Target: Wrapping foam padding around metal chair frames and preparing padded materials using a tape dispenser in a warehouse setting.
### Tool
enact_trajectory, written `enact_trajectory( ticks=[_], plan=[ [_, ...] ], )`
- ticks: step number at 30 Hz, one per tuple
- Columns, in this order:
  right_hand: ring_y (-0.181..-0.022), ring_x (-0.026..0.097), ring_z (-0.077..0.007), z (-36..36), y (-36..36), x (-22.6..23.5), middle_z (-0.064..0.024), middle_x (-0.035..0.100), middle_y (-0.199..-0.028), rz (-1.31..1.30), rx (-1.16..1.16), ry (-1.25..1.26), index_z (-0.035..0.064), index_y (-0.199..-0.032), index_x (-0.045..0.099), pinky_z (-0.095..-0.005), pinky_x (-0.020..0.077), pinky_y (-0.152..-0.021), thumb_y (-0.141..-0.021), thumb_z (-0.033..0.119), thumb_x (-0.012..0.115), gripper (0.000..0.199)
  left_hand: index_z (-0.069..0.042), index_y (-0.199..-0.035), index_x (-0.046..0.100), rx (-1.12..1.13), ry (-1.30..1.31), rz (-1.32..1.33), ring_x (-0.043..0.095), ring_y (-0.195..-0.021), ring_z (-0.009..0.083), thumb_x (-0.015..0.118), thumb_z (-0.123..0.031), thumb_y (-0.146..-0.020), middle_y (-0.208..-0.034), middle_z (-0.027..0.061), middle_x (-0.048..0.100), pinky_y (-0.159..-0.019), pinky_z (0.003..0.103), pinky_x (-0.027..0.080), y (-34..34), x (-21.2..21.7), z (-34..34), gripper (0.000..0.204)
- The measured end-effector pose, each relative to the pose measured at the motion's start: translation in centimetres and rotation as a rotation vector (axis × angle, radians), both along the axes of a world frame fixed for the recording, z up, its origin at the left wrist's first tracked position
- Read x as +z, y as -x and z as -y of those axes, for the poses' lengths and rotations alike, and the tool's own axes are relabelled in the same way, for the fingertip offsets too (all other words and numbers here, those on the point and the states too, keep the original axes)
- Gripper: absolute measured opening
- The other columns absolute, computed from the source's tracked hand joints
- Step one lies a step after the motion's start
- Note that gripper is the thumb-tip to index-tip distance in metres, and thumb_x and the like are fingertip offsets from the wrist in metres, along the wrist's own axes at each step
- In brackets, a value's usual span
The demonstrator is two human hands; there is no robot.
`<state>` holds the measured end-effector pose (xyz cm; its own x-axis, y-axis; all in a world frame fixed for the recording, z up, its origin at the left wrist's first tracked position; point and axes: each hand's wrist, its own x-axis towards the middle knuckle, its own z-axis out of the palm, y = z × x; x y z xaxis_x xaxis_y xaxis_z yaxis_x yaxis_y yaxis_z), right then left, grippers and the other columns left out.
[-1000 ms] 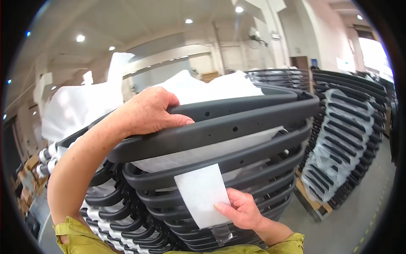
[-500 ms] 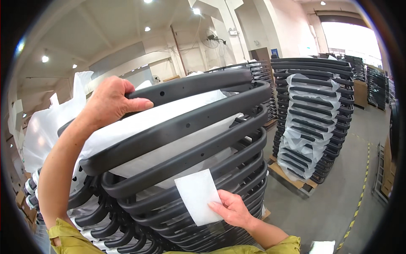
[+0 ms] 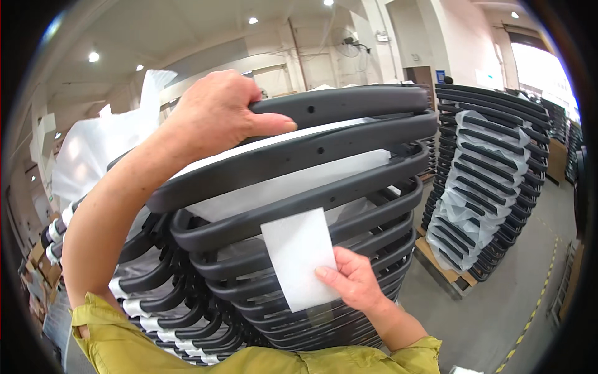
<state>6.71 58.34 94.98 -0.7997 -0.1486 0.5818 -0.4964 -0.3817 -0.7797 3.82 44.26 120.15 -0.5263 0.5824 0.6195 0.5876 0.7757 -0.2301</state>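
White translucent sheeting (image 3: 106, 149) at far left. Left hand (image 3: 224, 103) clamped on top black tubular frame (image 3: 355, 101) of nested stack (image 3: 286, 215), fingertips hidden. White rectangular pad (image 3: 299, 258) tilted in front of same stack, pinched in grip of right hand (image 3: 354, 279), thumb on near face. Further right: plastic-draped frame stack (image 3: 489, 187) on wooden pallet (image 3: 435, 258), then yellow-black floor line (image 3: 538, 299).

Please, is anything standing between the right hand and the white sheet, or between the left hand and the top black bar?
Nothing visible: the right hand pinches the white sheet directly at its edge, and the left hand grips the top black bar, though its far fingertips are hidden.
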Motion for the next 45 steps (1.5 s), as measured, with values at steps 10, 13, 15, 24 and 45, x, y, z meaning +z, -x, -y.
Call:
enact_trajectory(
  ticks=[10, 13, 15, 24, 45],
  plan=[
    [-0.081, 0.055, -0.0093, 2.4, 2.1, 6.5, -0.0081, 0.059, -0.091, -0.101, 0.088, 0.075, -0.0058, -0.104, 0.049, -0.0235, 0.0446, -0.072, -0.084, 0.01, 0.051, 0.026, 0.004, -0.072, 0.059, -0.076, 0.057, 0.094, 0.043, -0.051, 0.0108, 0.062, -0.041, -0.074, -0.052, 0.0062, 0.048, -0.049, 0.028, 0.038, -0.6, -0.2, 1.4, 0.045],
    [-0.079, 0.054, -0.0088, 3.2, 2.4, 8.0, -0.0077, 0.059, -0.091, -0.122, 0.063, 0.095, -0.0059, -0.103, 0.051, -0.023, 0.044, -0.072, -0.084, 0.009, 0.051, 0.024, 0.004, -0.072, 0.058, -0.209, -0.037, 0.201, 0.041, -0.052, 0.0083, 0.055, -0.04, -0.08, -0.053, 0.0024, 0.046, -0.049, 0.026, 0.037, 0.0, 0.1, 1.8, 0.045],
    [-0.078, 0.054, -0.0085, 3.9, 2.4, 9.0, -0.0074, 0.059, -0.089, -0.167, 0.034, 0.137, -0.0061, -0.102, 0.051, -0.0229, 0.0438, -0.07, -0.084, 0.009, 0.051, 0.023, -0.002, -0.078, 0.062, -0.146, -0.211, 0.387, 0.043, -0.053, 0.0053, 0.047, -0.043, -0.085, -0.057, -0.0022, 0.052, -0.052, 0.023, 0.039, 0.1, 1.1, 2.3, 0.044],
    [-0.073, 0.056, -0.0086, 5.5, 3.3, 11.7, -0.0091, 0.06, -0.087, -0.194, 0.044, 0.192, -0.0077, -0.098, 0.051, -0.0215, 0.0458, -0.066, -0.083, 0.007, 0.052, 0.021, -0.004, -0.073, 0.062, -0.059, -0.263, 0.872, 0.046, -0.052, 0.0041, 0.062, -0.026, -0.078, -0.061, -0.0018, 0.054, -0.043, 0.018, 0.036, 2.7, 3.3, 5.9, 0.023],
    [-0.062, 0.059, -0.0115, 6.7, 1.0, 7.5, -0.0088, 0.061, -0.07, 0.027, -0.001, -0.025, -0.0023, -0.083, 0.058, -0.0217, 0.0483, -0.055, -0.08, 0.012, 0.06, 0.015, 0.002, -0.078, 0.06, -0.339, -0.219, 0.016, 0.048, -0.057, 0.0064, 0.057, -0.023, -0.081, -0.065, 0.0011, 0.057, -0.054, 0.019, 0.04, -0.2, 1.1, 8.6, 0.025]
  ],
)
